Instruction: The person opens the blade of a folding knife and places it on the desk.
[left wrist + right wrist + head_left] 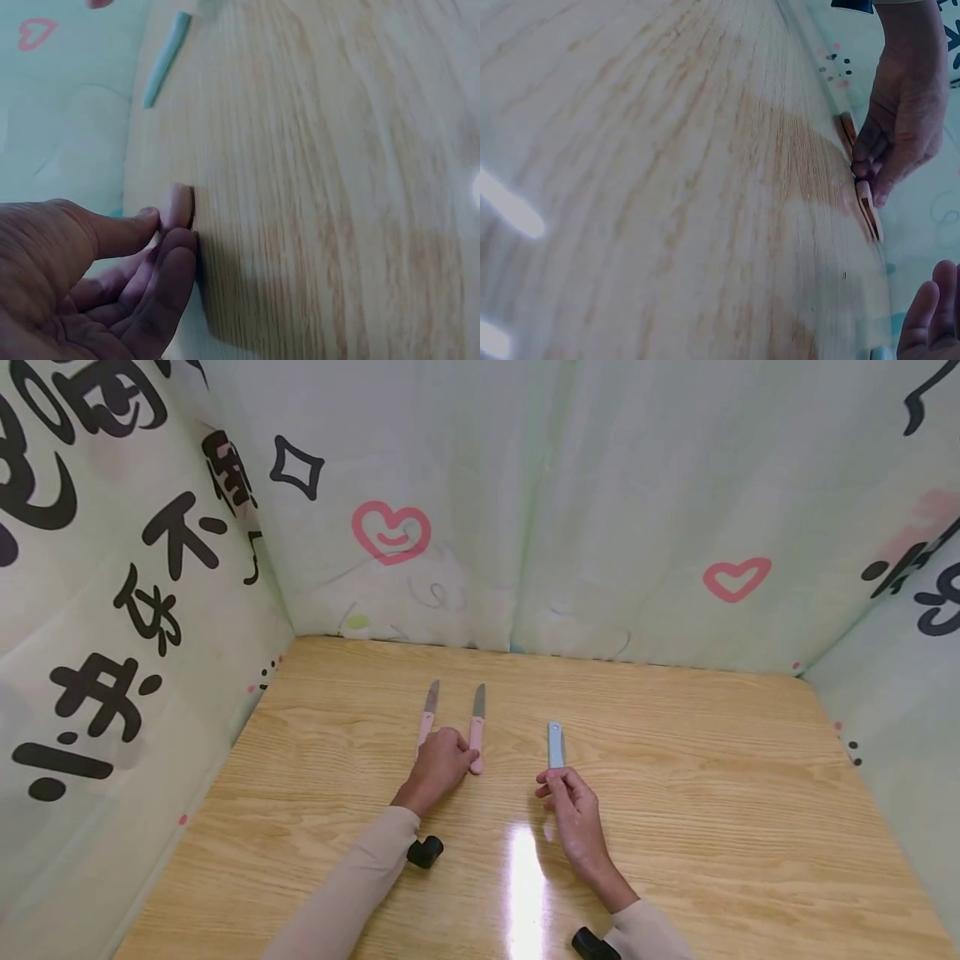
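Two knives with pink handles lie side by side, blades pointing to the back wall. My left hand [444, 764] is over the handle of the left knife [427, 724] and pinches the handle end of the right knife [477, 731] between thumb and fingers. The left wrist view shows that pink handle [179, 206] at my fingertips. To the right lies a slim light blue bar [555, 743], like a handle; its kind is unclear. My right hand [576, 818] is at its near end, fingers loosely extended and seemingly not gripping it.
The wooden table [712, 793] is bounded by printed cloth at the back [637, 527] and on both sides. A bright light reflection [527, 885] lies on the tabletop between the forearms. Black wrist devices [425, 852] sit at both cuffs.
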`<action>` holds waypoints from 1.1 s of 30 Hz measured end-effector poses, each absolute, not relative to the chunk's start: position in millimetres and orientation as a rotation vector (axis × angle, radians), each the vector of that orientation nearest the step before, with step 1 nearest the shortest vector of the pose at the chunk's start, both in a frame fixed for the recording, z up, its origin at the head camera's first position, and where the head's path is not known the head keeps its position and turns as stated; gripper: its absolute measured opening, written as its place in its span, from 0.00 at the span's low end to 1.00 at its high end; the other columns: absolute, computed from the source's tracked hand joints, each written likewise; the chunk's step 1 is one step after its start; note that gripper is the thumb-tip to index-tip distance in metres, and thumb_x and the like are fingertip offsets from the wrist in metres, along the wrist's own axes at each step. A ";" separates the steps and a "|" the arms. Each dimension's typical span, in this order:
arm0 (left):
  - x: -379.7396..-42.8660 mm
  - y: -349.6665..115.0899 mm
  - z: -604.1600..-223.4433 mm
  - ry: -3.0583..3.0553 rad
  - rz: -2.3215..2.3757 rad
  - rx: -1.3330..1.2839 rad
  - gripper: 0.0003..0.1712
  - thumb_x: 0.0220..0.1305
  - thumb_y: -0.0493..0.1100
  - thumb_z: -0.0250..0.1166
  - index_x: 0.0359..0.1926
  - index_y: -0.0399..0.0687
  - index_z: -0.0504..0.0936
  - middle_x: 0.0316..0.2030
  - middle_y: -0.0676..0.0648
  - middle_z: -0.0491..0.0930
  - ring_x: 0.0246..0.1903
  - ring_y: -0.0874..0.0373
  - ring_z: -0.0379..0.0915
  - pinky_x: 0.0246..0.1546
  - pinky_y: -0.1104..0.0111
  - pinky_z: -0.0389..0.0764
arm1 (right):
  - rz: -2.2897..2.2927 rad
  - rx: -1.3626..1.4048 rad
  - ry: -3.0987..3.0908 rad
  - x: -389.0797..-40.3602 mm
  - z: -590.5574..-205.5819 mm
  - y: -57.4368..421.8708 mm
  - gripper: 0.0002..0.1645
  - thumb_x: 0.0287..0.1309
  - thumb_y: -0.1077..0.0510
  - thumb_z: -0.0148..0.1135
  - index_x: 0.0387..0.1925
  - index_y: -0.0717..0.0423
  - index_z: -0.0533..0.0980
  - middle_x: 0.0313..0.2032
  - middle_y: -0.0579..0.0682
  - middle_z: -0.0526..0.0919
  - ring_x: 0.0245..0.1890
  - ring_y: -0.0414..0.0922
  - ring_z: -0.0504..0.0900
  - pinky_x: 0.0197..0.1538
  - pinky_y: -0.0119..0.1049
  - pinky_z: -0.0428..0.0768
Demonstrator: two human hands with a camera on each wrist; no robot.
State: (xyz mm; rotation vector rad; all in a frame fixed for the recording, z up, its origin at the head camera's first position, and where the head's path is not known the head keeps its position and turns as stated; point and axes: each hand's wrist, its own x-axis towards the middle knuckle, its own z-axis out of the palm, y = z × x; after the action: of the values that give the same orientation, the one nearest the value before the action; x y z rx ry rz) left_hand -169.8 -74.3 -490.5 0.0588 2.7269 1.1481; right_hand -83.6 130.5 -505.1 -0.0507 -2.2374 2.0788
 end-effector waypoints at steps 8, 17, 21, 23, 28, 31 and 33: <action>-169.1 -77.2 -494.4 2.793 1.126 -0.008 0.10 0.65 0.38 0.69 0.27 0.39 0.86 0.22 0.49 0.80 0.21 0.59 0.72 0.22 0.69 0.71 | 2.103 -0.064 -2.239 -82.3 -507.0 130.6 0.18 0.80 0.58 0.47 0.44 0.72 0.74 0.43 0.62 0.80 0.43 0.52 0.81 0.46 0.38 0.79; -166.9 -78.2 -495.3 2.814 1.132 -0.045 0.10 0.65 0.39 0.68 0.27 0.39 0.86 0.22 0.49 0.81 0.21 0.58 0.73 0.22 0.68 0.73 | 2.116 -0.036 -2.238 -80.5 -507.7 131.4 0.18 0.80 0.58 0.48 0.42 0.72 0.75 0.39 0.61 0.81 0.40 0.50 0.82 0.45 0.37 0.80; -165.2 -77.8 -495.5 2.808 1.152 -0.059 0.10 0.65 0.38 0.68 0.26 0.39 0.85 0.21 0.49 0.80 0.19 0.59 0.72 0.20 0.69 0.71 | 2.113 -0.015 -2.242 -79.6 -508.1 130.3 0.18 0.80 0.59 0.48 0.40 0.72 0.75 0.38 0.61 0.82 0.38 0.46 0.82 0.44 0.37 0.81; -164.8 -78.0 -495.6 2.807 1.154 -0.061 0.10 0.65 0.38 0.67 0.26 0.40 0.85 0.21 0.49 0.80 0.19 0.59 0.72 0.20 0.69 0.71 | 2.119 -0.011 -2.232 -79.3 -508.4 129.8 0.18 0.79 0.59 0.49 0.40 0.73 0.75 0.37 0.61 0.82 0.37 0.46 0.82 0.44 0.37 0.81; -163.7 -79.8 -493.9 2.810 1.155 -0.061 0.08 0.65 0.39 0.66 0.30 0.39 0.85 0.24 0.48 0.81 0.21 0.58 0.74 0.22 0.68 0.75 | 2.118 0.019 -2.234 -77.1 -509.6 130.3 0.17 0.79 0.60 0.49 0.38 0.71 0.76 0.35 0.61 0.83 0.35 0.46 0.82 0.43 0.37 0.81; -162.5 -81.2 -490.1 2.853 1.134 -0.045 0.08 0.65 0.40 0.66 0.33 0.37 0.85 0.27 0.46 0.82 0.24 0.56 0.76 0.25 0.65 0.77 | 2.115 0.057 -2.248 -76.4 -510.6 131.8 0.17 0.78 0.62 0.49 0.37 0.71 0.76 0.34 0.61 0.83 0.35 0.47 0.83 0.42 0.37 0.81; -161.0 -81.3 -487.3 2.869 1.129 -0.026 0.09 0.66 0.40 0.66 0.34 0.36 0.84 0.27 0.45 0.82 0.25 0.56 0.76 0.26 0.65 0.78 | 2.105 0.054 -2.250 -76.8 -510.8 133.6 0.16 0.78 0.62 0.49 0.37 0.71 0.77 0.35 0.60 0.83 0.35 0.47 0.83 0.42 0.36 0.81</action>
State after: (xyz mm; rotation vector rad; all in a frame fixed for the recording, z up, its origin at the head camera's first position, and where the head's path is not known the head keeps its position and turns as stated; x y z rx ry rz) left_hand -161.0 -81.3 -487.3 -0.0261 2.8690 1.1292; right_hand -76.8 133.6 -510.8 0.0535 -2.2504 2.1051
